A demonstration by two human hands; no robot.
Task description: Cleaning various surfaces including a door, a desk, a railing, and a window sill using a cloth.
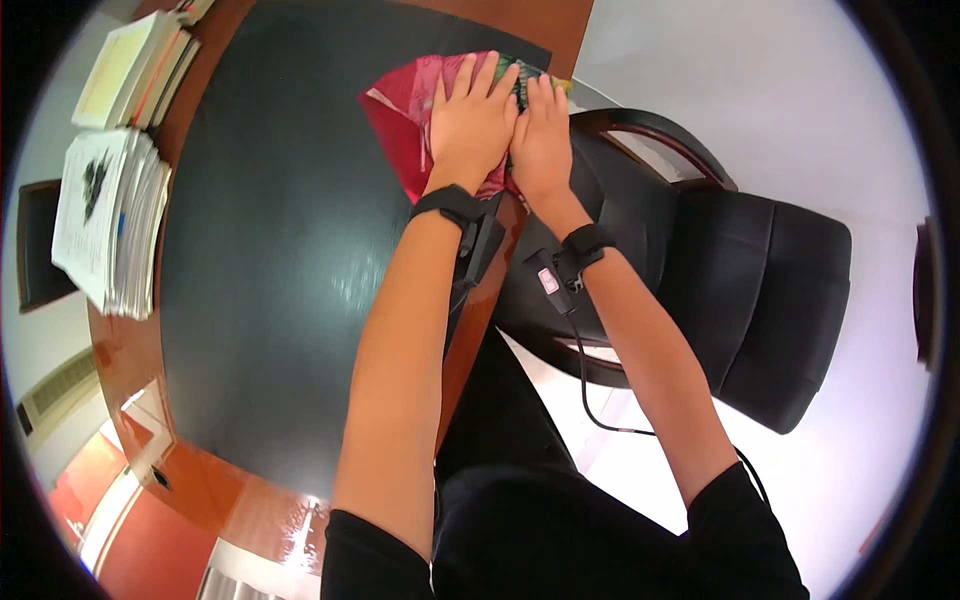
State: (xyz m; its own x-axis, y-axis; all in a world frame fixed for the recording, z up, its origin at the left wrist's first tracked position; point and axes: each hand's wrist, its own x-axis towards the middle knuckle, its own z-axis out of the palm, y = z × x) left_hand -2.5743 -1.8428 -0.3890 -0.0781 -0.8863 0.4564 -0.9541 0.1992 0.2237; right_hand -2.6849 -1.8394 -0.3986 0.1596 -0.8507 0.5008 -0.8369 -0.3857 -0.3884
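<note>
A folded cloth (391, 139), mostly red and pink with a green and yellow patterned part, lies at the edge of the desk's black mat. My left hand (471, 124) rests palm down on it, fingers spread. Right beside it, my right hand (543, 146) lies flat over the green part and the cloth's near edge, fingers slightly apart. The two hands touch or nearly touch at the left thumb. What lies under the palms is hidden. Each wrist wears a black strap with a small device, and a cable runs from the right one.
The black desk mat (285, 247) covers most of the glossy wooden desk (217, 487). A thick paper stack (112, 225) and several books (139, 71) stand along its left side. A black office chair (720, 277) with curved armrests is close against the desk's right edge.
</note>
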